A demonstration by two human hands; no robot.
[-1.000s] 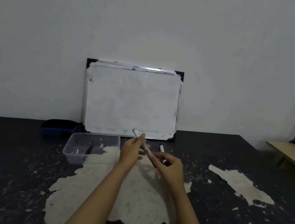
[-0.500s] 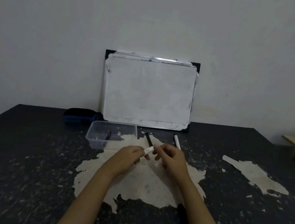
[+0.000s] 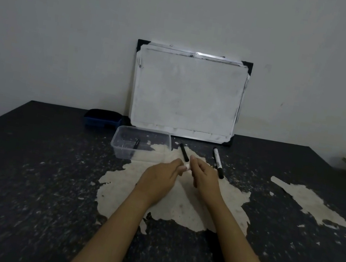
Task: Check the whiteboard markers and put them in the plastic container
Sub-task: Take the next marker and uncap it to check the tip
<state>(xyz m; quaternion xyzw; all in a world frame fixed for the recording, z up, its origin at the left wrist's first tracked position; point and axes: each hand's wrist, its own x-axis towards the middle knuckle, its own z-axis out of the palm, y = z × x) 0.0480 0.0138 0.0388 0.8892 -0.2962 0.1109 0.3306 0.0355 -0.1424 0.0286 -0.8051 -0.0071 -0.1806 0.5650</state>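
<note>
A white marker [image 3: 187,167] is pinched between the left hand [image 3: 158,177] and right hand [image 3: 204,177]. At eleven o'clock, one marker [image 3: 136,144] is seen already inside the container [image 3: 142,144]. Two markers [image 3: 184,152] [image 3: 218,163] are left on the surface [image 3: 45,178] at one o'clock, judged unchecked.

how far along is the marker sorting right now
Done: one marker lies in the plastic container. In hand: the left hand and right hand share a grip on a white marker. Left: a black marker and a white-bodied marker on the table.
</note>
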